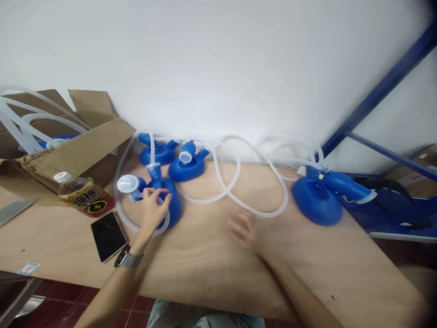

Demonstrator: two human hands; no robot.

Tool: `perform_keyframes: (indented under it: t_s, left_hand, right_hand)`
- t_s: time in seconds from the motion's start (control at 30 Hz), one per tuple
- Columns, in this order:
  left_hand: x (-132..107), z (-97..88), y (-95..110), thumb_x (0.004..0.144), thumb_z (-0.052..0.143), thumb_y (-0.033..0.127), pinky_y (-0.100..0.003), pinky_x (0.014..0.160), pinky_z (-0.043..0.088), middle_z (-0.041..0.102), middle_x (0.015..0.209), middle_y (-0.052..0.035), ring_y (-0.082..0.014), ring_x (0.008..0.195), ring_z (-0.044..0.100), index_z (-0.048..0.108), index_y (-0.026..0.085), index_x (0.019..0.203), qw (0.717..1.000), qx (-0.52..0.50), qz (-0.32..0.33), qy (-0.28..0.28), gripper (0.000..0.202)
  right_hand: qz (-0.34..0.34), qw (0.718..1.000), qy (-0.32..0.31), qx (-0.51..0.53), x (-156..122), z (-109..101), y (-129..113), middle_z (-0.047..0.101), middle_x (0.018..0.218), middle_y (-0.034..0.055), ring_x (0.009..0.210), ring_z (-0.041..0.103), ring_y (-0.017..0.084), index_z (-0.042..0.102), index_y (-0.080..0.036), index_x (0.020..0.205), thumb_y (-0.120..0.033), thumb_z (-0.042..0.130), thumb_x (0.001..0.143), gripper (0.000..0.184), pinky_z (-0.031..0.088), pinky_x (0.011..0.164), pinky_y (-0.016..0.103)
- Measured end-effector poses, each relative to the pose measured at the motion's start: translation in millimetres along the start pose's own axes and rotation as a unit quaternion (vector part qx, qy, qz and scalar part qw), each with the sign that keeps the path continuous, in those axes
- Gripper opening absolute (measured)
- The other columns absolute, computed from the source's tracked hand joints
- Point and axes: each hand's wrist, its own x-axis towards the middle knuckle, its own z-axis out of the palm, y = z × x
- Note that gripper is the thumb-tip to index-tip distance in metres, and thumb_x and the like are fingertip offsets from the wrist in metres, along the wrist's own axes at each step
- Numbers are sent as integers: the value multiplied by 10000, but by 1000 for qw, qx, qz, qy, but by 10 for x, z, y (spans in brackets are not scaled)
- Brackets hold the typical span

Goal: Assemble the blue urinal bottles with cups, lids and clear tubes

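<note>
My left hand (153, 207) rests on a blue plastic vessel (169, 200) at the table's left middle, fingers pinched around its clear tube (160, 196). That vessel has a white-capped spout (127, 183). My right hand (243, 228) hovers over the bare wood near the middle, blurred by motion, fingers loosely spread and holding nothing. Two more blue vessels (157, 152) (187, 166) lie behind, and a larger one (317, 198) sits to the right, all joined by looping clear tubing (235, 182).
An open cardboard box (68, 150) with more tubing stands at the left. A bottled drink (82, 193) and a black phone (108, 237) lie beside it. A blue metal frame (375, 95) and dark blue items sit at the right. The wooden table (205, 259) ends near me.
</note>
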Motion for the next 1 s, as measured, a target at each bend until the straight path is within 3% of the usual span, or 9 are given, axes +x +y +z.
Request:
perform_keyframes:
  t_s: [0.07,0.13,0.23,0.37,0.5,0.63,0.8,0.87,1.0]
  left_hand:
    - [-170,34,155,909,626,416,-459,1039,530,490,1026,-70,-275,1042,618,773,224,964,999,-27,17,-13,248]
    - [-359,69,318,938,617,392,-447,990,543,514,1017,-67,-257,1000,619,769,233,952,997,-59,45,-31,221]
    - [-662,149,560,974,597,327,-422,920,560,538,990,-65,-233,947,611,759,230,932,986,-111,103,-66,193]
    - [-985,339,871,972,602,259,-407,936,575,540,991,-69,-223,979,612,748,220,946,961,-181,170,-120,153]
    - [-1107,512,1196,963,651,281,-393,948,595,547,1071,-86,-222,1006,615,760,222,1089,923,-216,225,-227,177]
    - [-1013,471,1399,976,700,407,-425,1054,577,544,1252,-116,-249,1128,630,683,251,1375,878,-194,275,-342,429]
    - [-697,175,1190,1083,521,368,-432,1119,550,415,1647,-126,-265,1306,641,536,325,1557,832,-154,355,-397,476]
    - [-561,62,1006,1094,486,383,-429,1109,560,410,1679,-106,-273,1322,647,592,320,1508,854,-145,333,-373,431]
    - [-310,-114,626,1063,498,512,-394,913,641,594,1538,-106,-229,973,768,692,265,1388,927,-85,203,-305,452]
  right_hand:
    - [-70,996,19,55,125,87,-330,711,1094,59,1044,690,248,686,-330,1359,-347,592,987,384,603,968,476]
    - [-70,992,6,107,291,126,-572,736,1108,79,1059,711,261,655,-293,1422,-368,564,1001,436,615,968,471]
    - [120,972,0,200,601,88,-680,710,1312,141,1233,692,284,563,-236,1534,-433,440,1072,517,597,1043,479]
    - [328,875,-8,355,993,-20,-461,640,1484,121,1361,634,247,565,-262,1528,-483,410,1102,505,525,1162,461]
    - [381,830,-75,401,1204,-60,-135,509,1632,117,1453,554,272,507,-281,1572,-541,623,998,640,442,1231,518]
    - [393,804,-119,430,1237,-92,121,566,1576,154,1415,590,290,511,-222,1554,-395,777,866,758,467,1205,534]
    - [352,820,-128,433,1252,-206,235,714,1345,108,1293,664,262,670,-201,1270,-261,726,841,438,486,1174,505]
    - [336,834,-143,413,1283,-249,223,730,1253,85,1225,682,252,678,-205,1168,-256,693,849,324,494,1145,484]
    - [352,847,-167,361,1335,-293,181,734,1188,78,1175,685,282,647,-221,959,-257,700,817,156,483,1099,478]
